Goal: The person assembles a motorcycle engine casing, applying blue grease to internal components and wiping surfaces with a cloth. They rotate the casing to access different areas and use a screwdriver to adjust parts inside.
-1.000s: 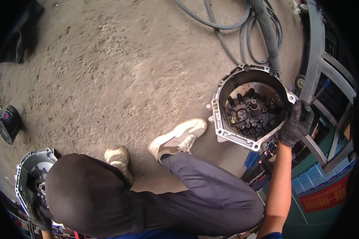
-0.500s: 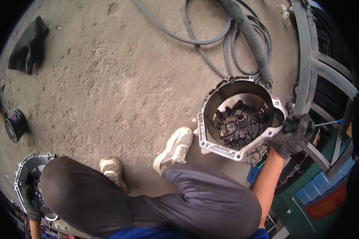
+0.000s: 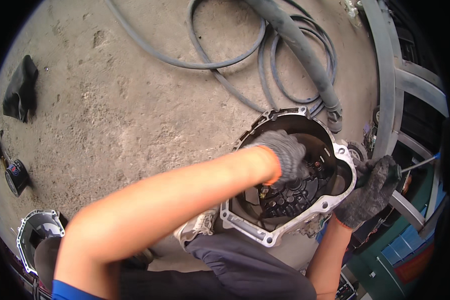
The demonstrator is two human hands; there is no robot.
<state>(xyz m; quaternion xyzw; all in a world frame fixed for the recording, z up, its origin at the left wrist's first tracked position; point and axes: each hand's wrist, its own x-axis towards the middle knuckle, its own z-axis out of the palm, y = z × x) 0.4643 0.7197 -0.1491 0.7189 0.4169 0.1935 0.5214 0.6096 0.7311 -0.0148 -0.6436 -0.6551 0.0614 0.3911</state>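
A gearbox housing (image 3: 271,237) stands on the floor in front of me, its open top showing dark, oily internal parts. My left hand (image 3: 286,156), in a dark grey glove with an orange cuff, reaches into it from the left. That hand is motion-blurred and its fingertips are hidden, so its grip does not show. At the housing's right rim is my gloved right hand (image 3: 369,190), fingers curled round the dark handle of a screwdriver-like tool (image 3: 419,163). The tool's thin metal shaft, with a blue end, points out to the right.
A second housing (image 3: 24,246) stands at the lower left beside my knee. Coiled hose (image 3: 205,65) and a thick grey pole (image 3: 305,55) lie beyond the gearbox. A metal frame (image 3: 385,90) rises at the right. A dark can (image 3: 16,177) and black cloth (image 3: 21,90) lie at far left.
My left hand has left the second housing at the lower left and swung across into the gearbox. The right hand stays by the rim, still with the tool. The view has shifted somewhat.
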